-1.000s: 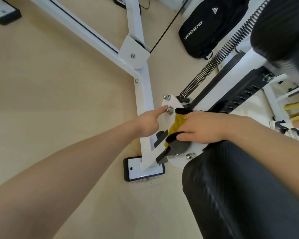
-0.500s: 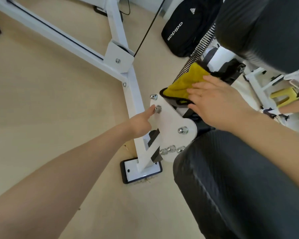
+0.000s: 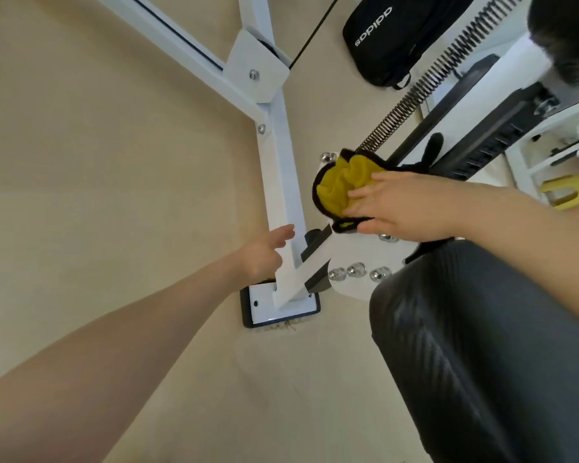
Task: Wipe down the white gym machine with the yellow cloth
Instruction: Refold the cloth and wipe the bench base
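Right hand (image 3: 411, 208), fingers flat and together, pressing yellow cloth (image 3: 341, 185) onto white machine bracket plate (image 3: 358, 252). Left hand (image 3: 264, 252), fingers loosely spread, touching white frame post (image 3: 283, 162).

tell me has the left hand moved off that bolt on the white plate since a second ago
Yes. The left hand has dropped down the white upright, away from the plate.

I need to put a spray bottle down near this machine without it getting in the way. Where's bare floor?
Bare floor lies left of the white frame leg. It is crowded right of it: yellow cloth under the right hand, bolted plate, spring, black bag.
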